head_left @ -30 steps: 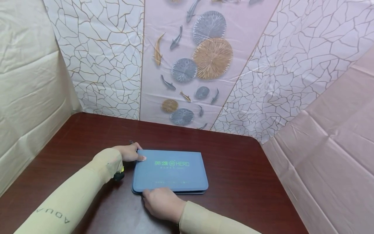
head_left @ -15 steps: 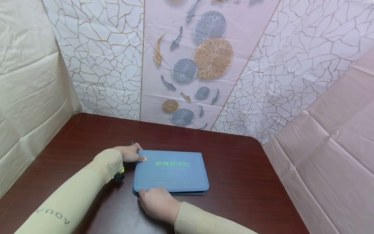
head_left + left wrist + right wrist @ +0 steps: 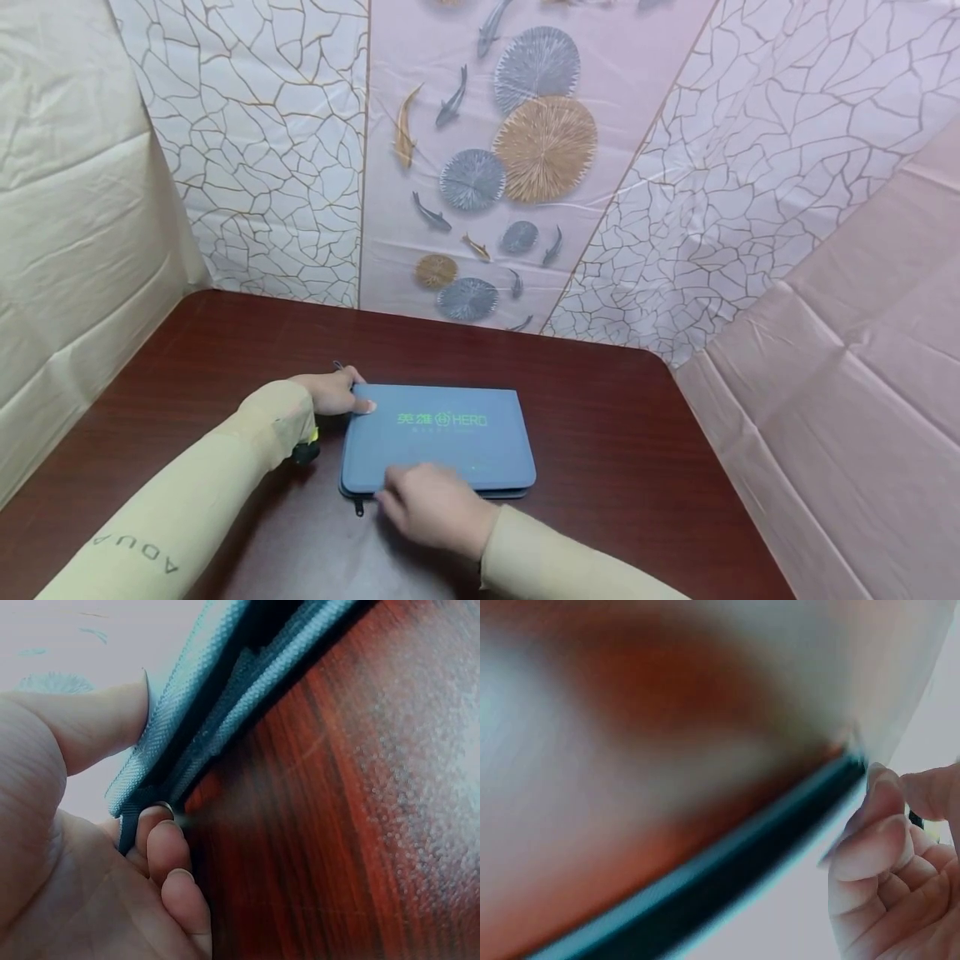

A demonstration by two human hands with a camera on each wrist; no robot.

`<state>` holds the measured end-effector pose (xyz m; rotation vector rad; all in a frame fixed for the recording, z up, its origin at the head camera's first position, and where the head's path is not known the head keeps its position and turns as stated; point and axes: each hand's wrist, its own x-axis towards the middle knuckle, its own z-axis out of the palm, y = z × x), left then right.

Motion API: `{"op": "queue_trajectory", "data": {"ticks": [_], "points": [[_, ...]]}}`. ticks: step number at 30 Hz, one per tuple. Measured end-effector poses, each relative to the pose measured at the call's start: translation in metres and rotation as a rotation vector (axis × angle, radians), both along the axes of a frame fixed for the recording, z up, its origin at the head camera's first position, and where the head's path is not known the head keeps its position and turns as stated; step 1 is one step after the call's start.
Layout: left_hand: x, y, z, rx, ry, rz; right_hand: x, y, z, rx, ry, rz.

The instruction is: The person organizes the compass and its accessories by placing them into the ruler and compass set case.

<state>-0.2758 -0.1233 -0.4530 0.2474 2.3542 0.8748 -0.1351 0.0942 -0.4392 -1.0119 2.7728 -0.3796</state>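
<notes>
A flat blue zip case [image 3: 450, 450] with green lettering lies on the dark wooden table [image 3: 600, 433]. My left hand [image 3: 330, 393] grips its far left corner, thumb on the cover. In the left wrist view, the other fingers [image 3: 169, 851] curl below the edge beside a dark fabric tab [image 3: 129, 829]. From the near left corner hangs a black zipper pull [image 3: 359, 507], free of both hands. My right hand [image 3: 438, 510], blurred, is at the near edge just right of the pull. Its fingers are curled and thumb meets index, with nothing visible between them.
Patterned cloth [image 3: 285, 167] stands behind the table, with plain cloth on the left [image 3: 67, 217] and right [image 3: 847, 333]. A dark gap [image 3: 727, 877] runs along the case's near edge in the right wrist view.
My right hand slid left along the near edge to the corner, then let go of the zipper pull and moved back right. The left hand and case have barely moved.
</notes>
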Motion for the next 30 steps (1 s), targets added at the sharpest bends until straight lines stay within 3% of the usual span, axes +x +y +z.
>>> {"op": "queue_trajectory", "data": {"ticks": [4,7,9,12,15,19,24,30], "points": [[-0.003,0.001,-0.003,0.003,0.0,-0.003,-0.018,0.04,0.009,-0.071,0.105,-0.12],[-0.004,0.002,-0.005,-0.004,0.01,-0.002,-0.036,0.077,0.01,-0.064,0.198,-0.27],[-0.003,0.002,-0.005,-0.003,0.014,-0.007,-0.047,0.101,0.009,-0.047,0.203,-0.388],[0.001,0.001,-0.003,0.008,0.016,-0.005,-0.061,0.131,0.003,-0.039,0.099,-0.557],[0.004,0.001,-0.002,0.017,0.022,0.001,-0.07,0.151,-0.004,-0.087,-0.065,-0.654],[0.004,0.001,-0.003,0.03,0.029,0.013,-0.078,0.165,-0.014,-0.138,-0.193,-0.685],[0.0,0.001,-0.011,0.067,0.039,0.036,-0.084,0.17,-0.02,-0.129,-0.232,-0.671],[-0.001,-0.005,-0.02,0.092,0.076,0.014,-0.09,0.174,-0.023,-0.147,-0.322,-0.627]]}}
